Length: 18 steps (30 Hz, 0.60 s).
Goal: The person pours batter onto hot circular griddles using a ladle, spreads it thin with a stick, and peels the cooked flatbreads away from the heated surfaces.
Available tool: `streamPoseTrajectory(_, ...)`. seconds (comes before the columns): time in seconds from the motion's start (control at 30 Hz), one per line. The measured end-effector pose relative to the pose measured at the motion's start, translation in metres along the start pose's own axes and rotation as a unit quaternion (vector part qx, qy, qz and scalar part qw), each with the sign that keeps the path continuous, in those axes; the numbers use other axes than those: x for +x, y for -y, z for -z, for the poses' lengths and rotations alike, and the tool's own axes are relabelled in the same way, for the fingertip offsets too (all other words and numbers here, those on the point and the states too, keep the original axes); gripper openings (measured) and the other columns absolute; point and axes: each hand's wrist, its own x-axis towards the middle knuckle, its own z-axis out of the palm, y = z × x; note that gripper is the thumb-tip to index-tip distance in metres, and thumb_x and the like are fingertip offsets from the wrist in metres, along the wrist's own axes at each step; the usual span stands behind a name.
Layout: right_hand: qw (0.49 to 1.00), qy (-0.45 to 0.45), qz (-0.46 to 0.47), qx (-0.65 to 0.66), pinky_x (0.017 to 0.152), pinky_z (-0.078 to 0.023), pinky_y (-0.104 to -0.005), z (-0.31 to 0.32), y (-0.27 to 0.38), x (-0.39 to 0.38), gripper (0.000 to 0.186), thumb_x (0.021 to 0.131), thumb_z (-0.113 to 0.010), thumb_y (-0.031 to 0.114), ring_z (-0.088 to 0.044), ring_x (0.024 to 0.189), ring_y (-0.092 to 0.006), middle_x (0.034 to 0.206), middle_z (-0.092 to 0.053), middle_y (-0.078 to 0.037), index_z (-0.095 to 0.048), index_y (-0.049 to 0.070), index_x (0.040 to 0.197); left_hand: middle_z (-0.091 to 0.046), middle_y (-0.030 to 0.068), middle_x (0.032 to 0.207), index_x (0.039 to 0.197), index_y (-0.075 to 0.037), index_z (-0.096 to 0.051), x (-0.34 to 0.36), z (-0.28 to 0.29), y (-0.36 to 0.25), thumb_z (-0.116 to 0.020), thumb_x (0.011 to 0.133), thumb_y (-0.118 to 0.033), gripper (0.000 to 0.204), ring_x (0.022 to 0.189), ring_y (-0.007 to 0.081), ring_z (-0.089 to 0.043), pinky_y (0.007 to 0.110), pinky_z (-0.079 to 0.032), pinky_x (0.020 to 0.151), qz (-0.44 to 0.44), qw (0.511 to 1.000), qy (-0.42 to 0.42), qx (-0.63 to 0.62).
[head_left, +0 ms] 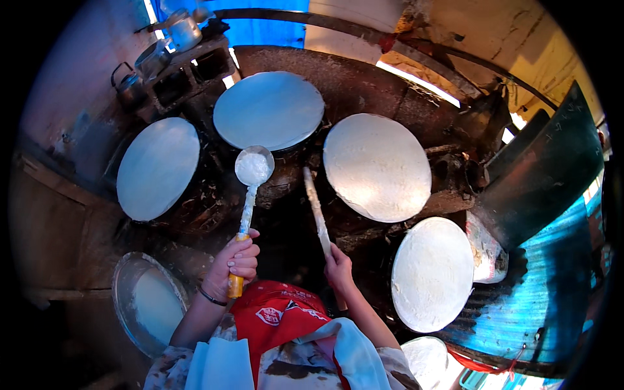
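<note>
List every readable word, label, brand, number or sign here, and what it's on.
Red apron: white logo plus lettering; I don't transcribe printed text, so not quoted.
Dark green panel: faint pale marks, too small to read.
Red-and-white sack: coloured patches, nothing legible.
Ladle in left hand, stick in right hand: no text I can make out.

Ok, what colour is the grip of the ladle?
The grip is yellow where it shows, best seen in the head view.
</note>
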Motion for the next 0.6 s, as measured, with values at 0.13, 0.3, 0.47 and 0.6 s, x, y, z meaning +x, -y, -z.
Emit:
streamPoseTrajectory(0.13,0.999,-0.049,-0.011,0.015,0.031,-0.034,-0.0267,-0.042,0.008,0.061,0.026,0.095,-0.044,0.013,-0.043,0.034,-0.0113,0.052,-0.047,-0.002,-0.053,0.010,0.119,-0.037,-0.0017,0.061,0.118,-0.005,-0.045,-0.027,0.014,-0.008,-0.038,0.098,-0.009,0.021,0.041,0.0001,-0.034,0.013,-0.030,0.038,-0.040,0.997,-0.024,0.067)
streamPoseTrajectory(0.3,0.956,-0.168,0.087,-0.223,0.055,-0.051,-0.0418,-0.087,-0.009,0.165,0.040,0.086,-0.047,0.005,-0.062,0.062,-0.0302,0.072,-0.060,-0.018,-0.047,0.010,0.126,-0.038,-0.0013,0.062,0.117,-0.009,-0.045,-0.057,0.028,-0.027,-0.039,0.098,-0.010,0.019,0.043,0.0015,-0.034,0.015,-0.032,0.039,-0.056,0.993,-0.070,0.082)
streamPoseTrajectory(0.47,0.916,-0.095,0.008,-0.391,0.072,-0.050,-0.0487,-0.103,0.000,0.159,0.077,0.079,-0.051,0.002,-0.063,0.082,-0.0395,0.088,-0.062,-0.025,-0.015,0.016,0.146,-0.038,-0.0010,0.063,0.116,-0.009,-0.046,-0.078,0.049,-0.056,-0.038,0.098,-0.008,0.020,0.043,0.0011,-0.033,0.015,-0.031,0.039,-0.061,0.990,-0.086,0.096)
streamPoseTrajectory(0.6,0.899,-0.061,0.021,-0.434,0.066,-0.051,-0.0466,-0.087,-0.017,0.108,0.077,0.078,-0.053,0.003,-0.064,0.076,-0.0373,0.084,-0.062,-0.023,-0.018,0.016,0.145,-0.038,-0.0010,0.063,0.115,-0.008,-0.047,-0.086,0.052,-0.079,-0.038,0.098,-0.008,0.020,0.042,0.0011,-0.033,0.015,-0.031,0.039,-0.039,0.994,-0.079,0.067)
